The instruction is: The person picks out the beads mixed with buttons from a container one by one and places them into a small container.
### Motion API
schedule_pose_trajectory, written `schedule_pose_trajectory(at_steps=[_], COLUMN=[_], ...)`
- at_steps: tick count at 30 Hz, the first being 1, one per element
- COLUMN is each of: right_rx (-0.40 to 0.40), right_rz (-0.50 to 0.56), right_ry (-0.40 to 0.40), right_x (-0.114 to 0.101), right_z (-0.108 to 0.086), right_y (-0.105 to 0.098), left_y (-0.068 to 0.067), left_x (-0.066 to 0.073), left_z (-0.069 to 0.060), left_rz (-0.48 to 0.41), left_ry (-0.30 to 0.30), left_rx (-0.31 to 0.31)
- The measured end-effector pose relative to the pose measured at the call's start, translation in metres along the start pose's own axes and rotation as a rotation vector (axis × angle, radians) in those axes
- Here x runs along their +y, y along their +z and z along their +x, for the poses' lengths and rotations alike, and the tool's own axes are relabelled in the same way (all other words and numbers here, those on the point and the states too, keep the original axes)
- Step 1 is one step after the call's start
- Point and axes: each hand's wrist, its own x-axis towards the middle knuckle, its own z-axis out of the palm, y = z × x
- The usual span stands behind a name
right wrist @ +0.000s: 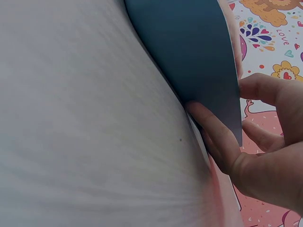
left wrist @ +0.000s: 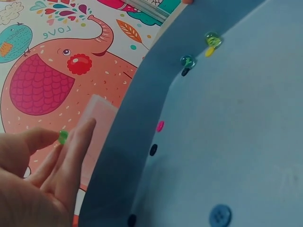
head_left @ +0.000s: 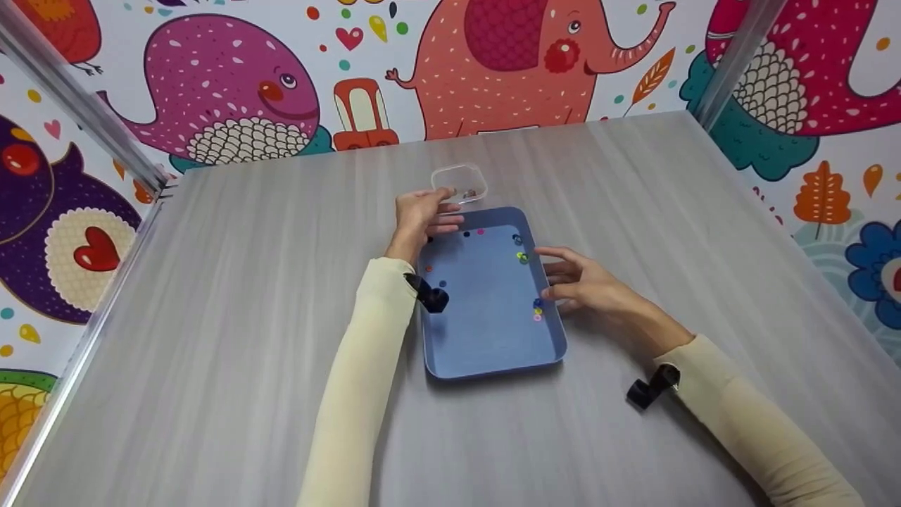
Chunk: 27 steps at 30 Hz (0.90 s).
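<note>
In the left wrist view my left hand (left wrist: 45,175) pinches a small green marble (left wrist: 63,137) between thumb and finger. That hand (head_left: 420,215) is above the far left corner of a blue tray (head_left: 493,345), near a clear plastic container (head_left: 459,169) with a few small things inside. Buttons, among them a pink one (left wrist: 160,126) and a blue one (left wrist: 220,215), lie in the tray. Glass marbles such as a green-yellow one (left wrist: 213,39) lie along its right side. My right hand (head_left: 591,282) touches the tray's right wall with its fingertips (right wrist: 208,118).
The tray stands on a grey wood-grain table (head_left: 246,317). Cartoon-printed walls (head_left: 380,42) rise behind and at both sides, with metal posts (head_left: 735,63) at the corners. Black wrist cameras (head_left: 433,299) jut from both sleeves, the left one over the tray.
</note>
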Motion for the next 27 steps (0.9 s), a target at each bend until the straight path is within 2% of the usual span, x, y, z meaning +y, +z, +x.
schedule_pose_trajectory(at_steps=[6,17,27], right_rx=[0.003,-0.012,-0.010], right_rz=[0.003,0.018,0.017], right_ry=[0.005,-0.001,-0.001], right_x=[-0.0010,-0.0026,-0.0022], right_z=[-0.0005,-0.0010,-0.0005], right_y=[0.0004,0.0012,0.0014], left_y=[0.0008,0.0007,0.0038], left_x=[-0.0014,-0.0027,-0.0059], left_z=[-0.0001,-0.0007,-0.0053], left_rz=[0.001,0.036,0.095], left_ry=[0.032,0.054,0.070], left_rx=[0.007,0.002,-0.081])
